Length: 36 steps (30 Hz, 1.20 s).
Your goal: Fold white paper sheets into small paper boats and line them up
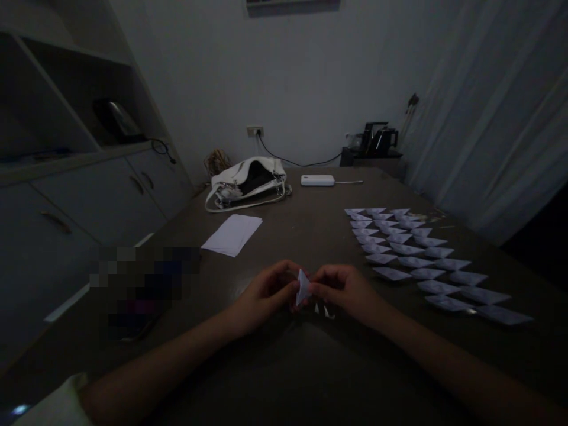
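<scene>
Reference centre for clock directions: the folded paper piece [303, 289], located between the two hands above the counter [302, 234]. Its long axis runs near 12–6 o'clock; the sharp tip points to 12. Quantity: one; material: white paper, creased flat faces, narrow triangular outline.

Left hand [265, 296]: at 9 o'clock; grip pinching the left edge between thumb and fingers. Right hand [348, 291]: at 3 o'clock; grip pinching the right edge likewise.

Paper boats [411, 262]: from 1 to just past 3 o'clock, in three columns, white, pointed at both ends, long axes roughly 9–3. Quantity: more than twenty; the far ones overlap, so the exact count cannot be told.

Paper sheets [232, 235]: at 10 o'clock, one loose stack, flat, smooth; sheet count unreadable. Bag [242, 176]: one, 11 o'clock, white, soft-sided, mouth gaping. White block [318, 180]: one, 12 o'clock, rounded corners, long axis 9–3.
</scene>
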{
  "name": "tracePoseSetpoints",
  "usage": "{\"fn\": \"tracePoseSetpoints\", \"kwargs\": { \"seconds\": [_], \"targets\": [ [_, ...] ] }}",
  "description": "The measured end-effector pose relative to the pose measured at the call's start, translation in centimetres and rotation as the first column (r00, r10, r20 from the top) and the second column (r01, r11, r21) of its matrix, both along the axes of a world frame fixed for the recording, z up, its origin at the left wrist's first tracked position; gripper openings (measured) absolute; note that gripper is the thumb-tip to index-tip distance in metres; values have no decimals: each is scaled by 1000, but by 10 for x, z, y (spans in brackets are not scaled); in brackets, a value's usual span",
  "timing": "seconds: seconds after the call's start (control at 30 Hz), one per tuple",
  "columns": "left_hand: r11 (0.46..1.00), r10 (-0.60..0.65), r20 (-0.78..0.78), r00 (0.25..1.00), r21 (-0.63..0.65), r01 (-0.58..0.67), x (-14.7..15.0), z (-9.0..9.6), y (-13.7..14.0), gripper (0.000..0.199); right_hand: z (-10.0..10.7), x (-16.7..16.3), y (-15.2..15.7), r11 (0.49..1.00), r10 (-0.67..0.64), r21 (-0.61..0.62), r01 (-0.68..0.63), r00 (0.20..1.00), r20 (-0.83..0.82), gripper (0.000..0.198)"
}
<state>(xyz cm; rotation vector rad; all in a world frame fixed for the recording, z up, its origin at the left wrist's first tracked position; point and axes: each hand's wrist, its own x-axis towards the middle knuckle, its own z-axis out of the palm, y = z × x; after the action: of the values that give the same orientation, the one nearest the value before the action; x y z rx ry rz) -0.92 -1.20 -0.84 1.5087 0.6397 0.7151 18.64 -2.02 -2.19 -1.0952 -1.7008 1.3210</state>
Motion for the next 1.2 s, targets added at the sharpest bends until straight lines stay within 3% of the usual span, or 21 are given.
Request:
{"fn": "tracePoseSetpoints", "kwargs": {
  "seconds": [0.13,0.3,0.6,0.77,1.0,1.2],
  "targets": [
    [989,43,-164,985,147,-19,1,1,-3,21,-2,-2,0,996,-73,51,71,996,44,23],
    [945,111,-302,947,327,-6,-1,1,-4,10,2,-6,-8,997,38,67,-41,998,44,24],
    [897,130,-366,922,439,48,-4,1,-6,12,-1,-7,-10,986,58,149,-80,988,146,23],
    [907,146,-277,950,421,-17,-2,1,-5,13,1,-8,-10,987,24,157,-35,997,75,23],
    [976,125,-139,982,193,-97,0,-10,2,28,4,-7,-4,992,11,130,-9,1000,-18,19],
    [986,111,-84,990,137,-99,1,-15,8,31,-3,-3,6,995,19,95,-10,995,-93,18]
  ]
}}
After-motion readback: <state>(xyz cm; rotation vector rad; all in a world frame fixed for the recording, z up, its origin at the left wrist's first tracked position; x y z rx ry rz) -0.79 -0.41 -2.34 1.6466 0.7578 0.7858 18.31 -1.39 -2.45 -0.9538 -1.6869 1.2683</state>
